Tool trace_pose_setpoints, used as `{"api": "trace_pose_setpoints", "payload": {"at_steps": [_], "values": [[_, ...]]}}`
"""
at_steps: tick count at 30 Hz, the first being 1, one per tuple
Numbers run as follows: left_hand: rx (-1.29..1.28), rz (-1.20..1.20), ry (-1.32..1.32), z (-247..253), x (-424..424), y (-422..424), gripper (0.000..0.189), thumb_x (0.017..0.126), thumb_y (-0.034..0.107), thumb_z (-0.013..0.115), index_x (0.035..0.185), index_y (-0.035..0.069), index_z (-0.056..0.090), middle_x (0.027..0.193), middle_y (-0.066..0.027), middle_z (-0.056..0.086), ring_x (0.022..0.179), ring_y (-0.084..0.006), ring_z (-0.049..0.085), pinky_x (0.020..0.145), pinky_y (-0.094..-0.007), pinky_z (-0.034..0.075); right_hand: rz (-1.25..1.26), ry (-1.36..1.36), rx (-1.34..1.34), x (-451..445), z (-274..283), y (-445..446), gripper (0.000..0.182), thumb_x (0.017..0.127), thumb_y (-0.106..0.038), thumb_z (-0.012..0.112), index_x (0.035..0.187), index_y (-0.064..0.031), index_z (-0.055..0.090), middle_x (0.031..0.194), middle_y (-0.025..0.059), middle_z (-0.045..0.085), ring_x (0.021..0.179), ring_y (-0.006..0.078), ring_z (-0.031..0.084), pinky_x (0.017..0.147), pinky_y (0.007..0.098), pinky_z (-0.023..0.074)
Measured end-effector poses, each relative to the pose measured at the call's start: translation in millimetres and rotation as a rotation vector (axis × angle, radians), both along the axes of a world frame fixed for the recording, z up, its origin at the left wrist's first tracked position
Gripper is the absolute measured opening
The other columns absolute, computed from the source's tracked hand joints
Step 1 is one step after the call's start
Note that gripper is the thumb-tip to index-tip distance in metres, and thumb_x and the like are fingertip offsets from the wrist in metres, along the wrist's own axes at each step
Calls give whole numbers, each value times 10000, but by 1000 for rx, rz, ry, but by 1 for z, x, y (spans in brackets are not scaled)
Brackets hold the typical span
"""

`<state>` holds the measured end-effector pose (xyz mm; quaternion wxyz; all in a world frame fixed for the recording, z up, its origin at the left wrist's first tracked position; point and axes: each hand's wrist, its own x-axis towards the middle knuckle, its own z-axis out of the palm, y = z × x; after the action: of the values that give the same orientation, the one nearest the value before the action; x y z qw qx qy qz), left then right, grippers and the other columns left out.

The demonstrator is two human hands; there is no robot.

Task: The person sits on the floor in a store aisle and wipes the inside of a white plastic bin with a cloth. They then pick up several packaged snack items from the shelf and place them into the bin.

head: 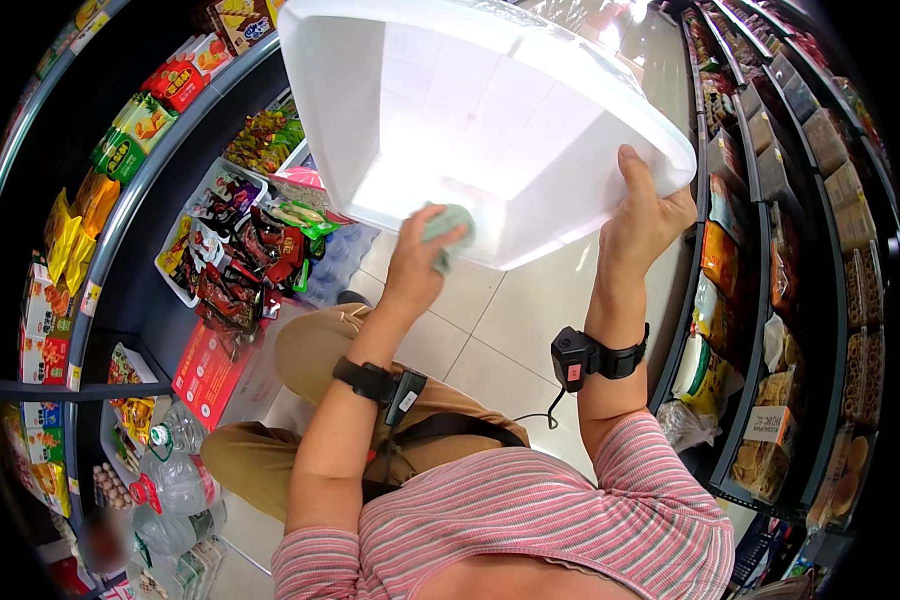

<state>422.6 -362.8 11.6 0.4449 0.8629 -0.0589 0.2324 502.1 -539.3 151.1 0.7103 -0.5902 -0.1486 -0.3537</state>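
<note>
A large white plastic bin [450, 97] is held up, tilted, with its open side towards me and its inside showing no contents. My right hand [645, 206] grips the bin's right rim, thumb on the inner side and the other fingers mostly hidden behind it. Near the bin's lower edge, my left hand [424, 259] holds a crumpled pale green cloth [451, 225]. Whether the cloth touches the bin wall cannot be told. Both wrists wear black straps with small devices.
Shelves of packaged snacks [172, 82] stand at left, more shelves [757, 172] at right. Beside my knee are a white tray [187, 294] of wrapped snacks and a red carton [217, 367]. Large clear plastic bottles [172, 480] stand lower left. Light floor tiles [457, 322] lie below.
</note>
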Motion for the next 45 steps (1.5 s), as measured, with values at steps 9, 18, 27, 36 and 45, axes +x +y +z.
{"api": "trace_pose_setpoints", "payload": {"at_steps": [9, 18, 27, 36, 45], "values": [[-554, -95, 325, 1, 4, 5, 233, 849, 38, 471, 1063, 7, 558, 963, -65, 596, 858, -131, 552, 756, -256, 446, 14, -4, 21, 3, 1, -3, 328, 724, -7, 589, 1043, 69, 577, 887, 82, 614, 770, 112, 560, 698, 220, 445], [-647, 4, 475, -2, 2, 19, 269, 868, 148, 498, 1052, -42, 546, 906, -75, 610, 784, -128, 563, 688, -252, 460, 7, -15, 52, 6, 2, 2, 269, 716, -15, 596, 972, 67, 605, 804, 62, 617, 709, 102, 559, 657, 215, 444], [-63, 89, 101, -5, 2, 20, 394, 715, -76, 481, 1068, 73, 575, 1086, -113, 528, 939, -275, 535, 813, -321, 433, -3, 13, 27, 8, 1, 1, 192, 713, -35, 604, 878, 61, 620, 750, 57, 612, 669, 101, 553, 623, 221, 439], [584, -36, 212, -7, -12, 14, 488, 598, -84, 514, 1026, 131, 605, 1149, -83, 483, 1034, -286, 448, 835, -353, 428, -8, 22, 89, 3, 9, 2, 164, 713, -33, 607, 846, 63, 614, 755, 61, 610, 671, 108, 552, 625, 224, 437], [362, 245, 36, 17, 3, 59, 471, 629, -94, 496, 1069, 61, 558, 1191, -138, 448, 1065, -348, 417, 934, -383, 344, 3, 62, 130, 1, 9, -5, 217, 691, -8, 614, 892, 73, 602, 795, 83, 606, 696, 126, 563, 648, 235, 441]]}}
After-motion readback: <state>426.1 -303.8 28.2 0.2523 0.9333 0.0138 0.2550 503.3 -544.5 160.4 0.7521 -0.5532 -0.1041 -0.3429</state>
